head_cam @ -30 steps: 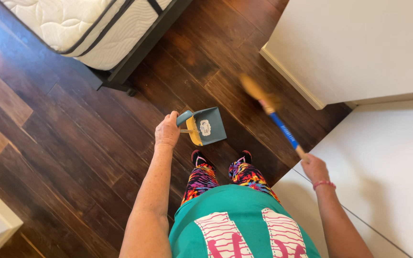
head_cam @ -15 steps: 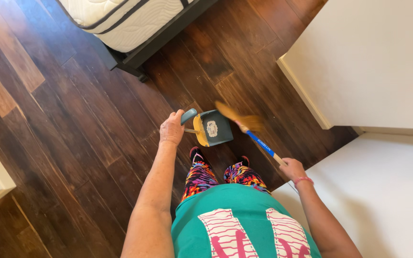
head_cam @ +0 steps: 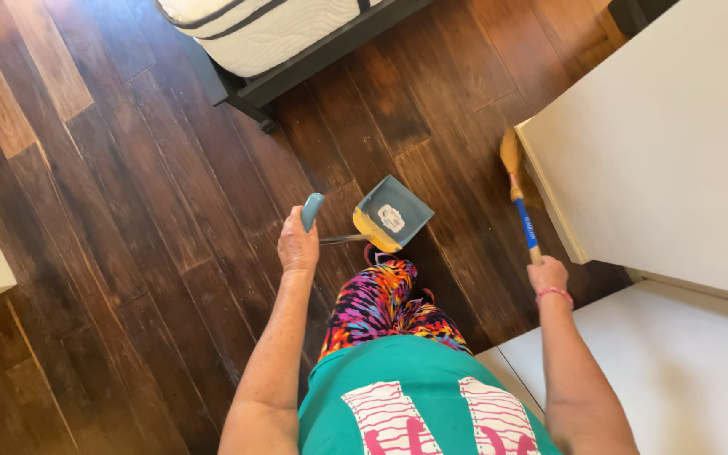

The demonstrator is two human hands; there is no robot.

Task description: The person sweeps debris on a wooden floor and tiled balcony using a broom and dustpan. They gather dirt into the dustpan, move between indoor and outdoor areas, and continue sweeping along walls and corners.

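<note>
— What did you see going wrong?
— My left hand (head_cam: 297, 246) gripped the dustpan handle (head_cam: 312, 211), the pan (head_cam: 392, 216) low over the floor (head_cam: 128, 211) by my feet; tilted, it could have spilled. My right hand (head_cam: 548, 275) clasped the broom (head_cam: 519, 195).
— In the way?
— The white table (head_cam: 676, 152) crowded the bristles; the bed (head_cam: 280, 34) stood well apart.

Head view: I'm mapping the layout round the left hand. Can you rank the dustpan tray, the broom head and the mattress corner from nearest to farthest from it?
Measured from the left hand:
1. Dustpan tray, just to its right on the floor, by the feet.
2. Broom head, farther right, against the white cabinet.
3. Mattress corner, up at the top of the view.
</note>
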